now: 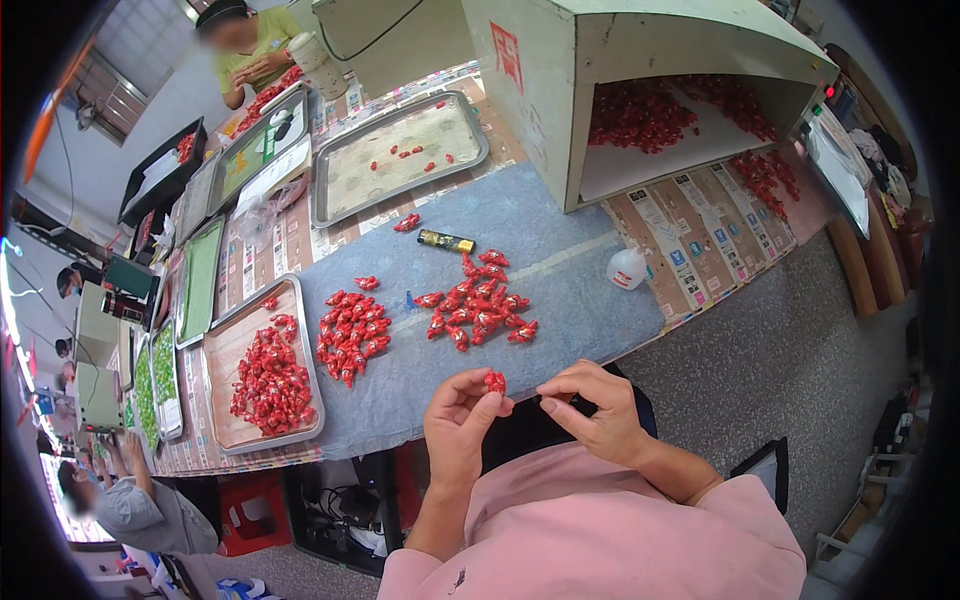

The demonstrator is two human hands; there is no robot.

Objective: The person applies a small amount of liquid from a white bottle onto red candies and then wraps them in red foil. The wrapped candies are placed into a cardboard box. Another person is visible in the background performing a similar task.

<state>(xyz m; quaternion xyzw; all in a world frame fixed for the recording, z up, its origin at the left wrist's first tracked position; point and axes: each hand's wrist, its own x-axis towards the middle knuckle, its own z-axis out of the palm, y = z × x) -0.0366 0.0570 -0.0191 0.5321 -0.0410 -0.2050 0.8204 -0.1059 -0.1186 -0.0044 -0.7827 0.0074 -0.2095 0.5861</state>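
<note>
Between the fingertips of my left hand (462, 420) is a small glossy red figurine (497, 382), held just past the table's near edge. My right hand (597, 412) is a short way to its right, thumb and fingers pinched around a thin dark tool (582, 405), mostly hidden; its tip points toward the figurine without touching it. On the blue cloth (560, 300) beyond my hands lies a loose pile of red figurines (478, 305). A second cluster of figurines (352, 335) sits to its left.
A metal tray of figurines (308, 437) stands left; another tray (395, 165) at the back holds a few. A black-and-gold cylinder (446, 241) and a small white bottle (627, 268) rest on the cloth. The open box-shaped machine (540, 110) contains more figurines. Other people work at left.
</note>
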